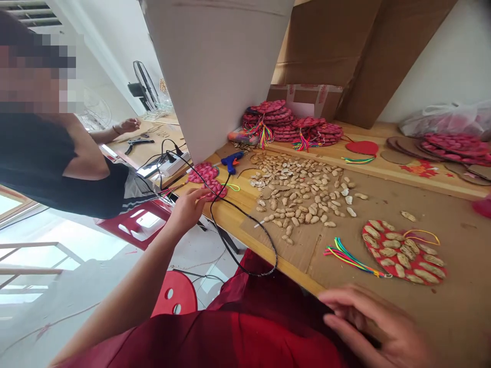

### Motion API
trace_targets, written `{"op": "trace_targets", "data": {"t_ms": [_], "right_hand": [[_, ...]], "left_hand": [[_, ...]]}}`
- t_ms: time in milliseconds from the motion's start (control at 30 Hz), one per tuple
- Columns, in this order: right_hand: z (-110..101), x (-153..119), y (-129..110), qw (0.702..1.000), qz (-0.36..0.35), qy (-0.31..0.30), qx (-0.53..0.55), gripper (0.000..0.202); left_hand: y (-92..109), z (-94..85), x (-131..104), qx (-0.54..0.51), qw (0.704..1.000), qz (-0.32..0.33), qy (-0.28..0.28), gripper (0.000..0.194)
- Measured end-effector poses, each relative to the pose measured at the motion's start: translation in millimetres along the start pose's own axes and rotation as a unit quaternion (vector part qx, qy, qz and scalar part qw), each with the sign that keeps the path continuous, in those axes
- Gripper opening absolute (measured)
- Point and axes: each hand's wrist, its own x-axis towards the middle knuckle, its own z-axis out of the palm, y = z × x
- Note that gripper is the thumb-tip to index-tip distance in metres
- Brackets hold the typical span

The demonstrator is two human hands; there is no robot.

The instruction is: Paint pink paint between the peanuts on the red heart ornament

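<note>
Lower right: one right hand, grip released, fingers loosely bent. Right: one red peanut-covered panel with multicoloured tassel, lying just beyond it. Left of centre: one left hand, fingertips at two pink panels along the desk edge; we cannot tell whether they grasp. Centre: loose peanuts, heaped. Beside them, left: one blue glue gun. Upper centre: we list pink stacks.

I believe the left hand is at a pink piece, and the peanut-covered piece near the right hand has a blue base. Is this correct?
Not quite: in the head view, the peanut-covered piece has a red base, not blue. The left hand is at a pink piece.
</note>
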Motion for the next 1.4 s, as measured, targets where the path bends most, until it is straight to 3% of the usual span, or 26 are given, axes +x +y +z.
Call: {"op": "trace_targets", "data": {"t_ms": [67,133,233,467,667,833,1033,1167,1233,1300,1333,1400], "right_hand": [[4,28,-11,0.998,-0.051,0.031,-0.027,0.020],[9,51,-22,0.994,-0.098,0.016,-0.056,0.022],[16,73,-36,0.989,-0.112,-0.003,-0.097,0.024],[33,112,-61,0.986,0.007,0.015,-0.168,0.021],[41,136,-75,0.978,0.045,0.013,-0.202,0.010],[31,151,-75,0.976,0.072,0.048,-0.201,0.009],[15,189,-66,0.980,0.103,0.114,-0.127,0.012],[15,209,-61,0.982,0.114,0.134,-0.071,0.011],[17,214,-61,0.983,0.116,0.134,-0.051,0.010],[18,215,-62,0.984,0.118,0.131,-0.033,0.010],[19,215,-62,0.985,0.117,0.128,-0.025,0.011],[22,214,-63,0.986,0.112,0.121,-0.010,0.012]], "left_hand": [[-3,2.3,2,-0.005,1.000,0.000,0.002,0.040],[-3,4.4,2,-0.013,1.000,-0.002,-0.007,0.039],[0,7.3,-4,-0.022,0.999,-0.020,-0.022,0.041],[10,10.6,-10,-0.016,0.998,-0.051,-0.045,0.048],[7,12.1,-8,-0.007,0.997,-0.066,-0.043,0.047],[3,11.2,-9,-0.002,0.997,-0.073,-0.037,0.044],[-1,11.2,-9,-0.001,0.997,-0.078,-0.010,0.042],[-7,12.0,-7,0.034,0.998,-0.048,-0.009,0.041],[-2,10.9,-9,0.069,0.997,-0.011,0.029,0.040],[14,9.6,-16,0.083,0.991,0.038,0.094,0.038],[26,9.6,-19,0.051,0.992,0.070,0.096,0.036],[54,12.5,-27,-0.051,0.990,0.126,0.032,0.029]]}}
